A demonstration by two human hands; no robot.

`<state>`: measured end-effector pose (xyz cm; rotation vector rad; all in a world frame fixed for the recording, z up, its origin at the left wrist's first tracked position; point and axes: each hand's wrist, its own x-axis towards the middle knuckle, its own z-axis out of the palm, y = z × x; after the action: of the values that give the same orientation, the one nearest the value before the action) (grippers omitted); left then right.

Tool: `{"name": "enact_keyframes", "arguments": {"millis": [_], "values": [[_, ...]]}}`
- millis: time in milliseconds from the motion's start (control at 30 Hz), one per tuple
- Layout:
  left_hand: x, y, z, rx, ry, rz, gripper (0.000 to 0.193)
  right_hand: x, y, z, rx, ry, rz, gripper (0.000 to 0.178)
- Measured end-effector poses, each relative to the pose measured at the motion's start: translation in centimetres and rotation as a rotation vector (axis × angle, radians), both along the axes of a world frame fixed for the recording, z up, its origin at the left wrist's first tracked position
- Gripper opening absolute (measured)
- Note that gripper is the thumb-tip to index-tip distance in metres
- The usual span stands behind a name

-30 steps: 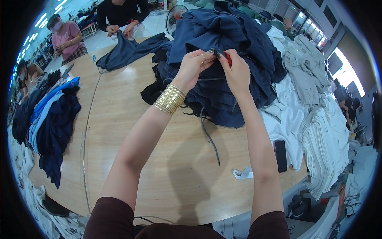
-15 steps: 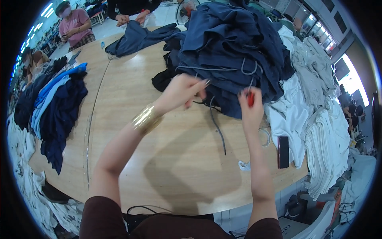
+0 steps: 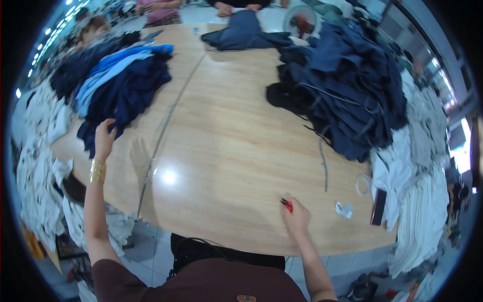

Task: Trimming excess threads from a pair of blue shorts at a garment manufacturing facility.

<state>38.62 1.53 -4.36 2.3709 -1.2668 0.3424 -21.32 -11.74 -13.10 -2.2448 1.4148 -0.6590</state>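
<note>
My left hand (image 3: 104, 141) is raised at the near end of a stack of navy garments (image 3: 133, 85) on the left of the table. Its fingers are apart and bent, with nothing seen in them; whether they touch the cloth I cannot tell. Low over the near middle of the table, my right hand (image 3: 299, 217) is closed around small red thread snips (image 3: 287, 204), their dark tips pointing up and left. A big heap of dark blue garments (image 3: 347, 85) lies at the far right, with a grey drawcord (image 3: 323, 163) trailing from it.
A tape roll (image 3: 363, 184), a white scrap (image 3: 343, 209) and a dark phone (image 3: 378, 207) lie at the right. White folded cloth (image 3: 420, 211) is stacked beyond them. Across the table, another person's hands (image 3: 224, 9) are by a dark blue garment (image 3: 245, 32). A fan (image 3: 300, 22) stands behind.
My left hand has left the dark blue heap and swung left to the navy stack. My right hand has drawn back toward me with the snips. The view has turned left.
</note>
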Motion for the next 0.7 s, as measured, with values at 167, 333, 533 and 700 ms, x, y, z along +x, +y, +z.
{"name": "enact_keyframes", "arguments": {"millis": [167, 333, 533, 700], "values": [[2.7, 2.3, -4.1, 0.048, -0.069, 0.140, 0.061, 1.8, -0.4, -1.8, -0.178, 0.107, -0.018, 0.008], [2.9, -0.9, -4.5, -0.166, -0.228, 0.166, 0.059, 1.5, 0.3, -1.8, -0.204, 0.186, -0.059, 0.011], [3.9, -6.3, -7.4, -0.093, -0.176, 0.226, 0.060, 1.6, -0.1, -2.3, -0.186, 0.230, -0.120, 0.014], [6.5, -8.6, -9.2, 0.146, -0.058, 0.344, 0.015, 1.7, -0.4, -2.7, -0.195, 0.233, -0.129, 0.015]]}}
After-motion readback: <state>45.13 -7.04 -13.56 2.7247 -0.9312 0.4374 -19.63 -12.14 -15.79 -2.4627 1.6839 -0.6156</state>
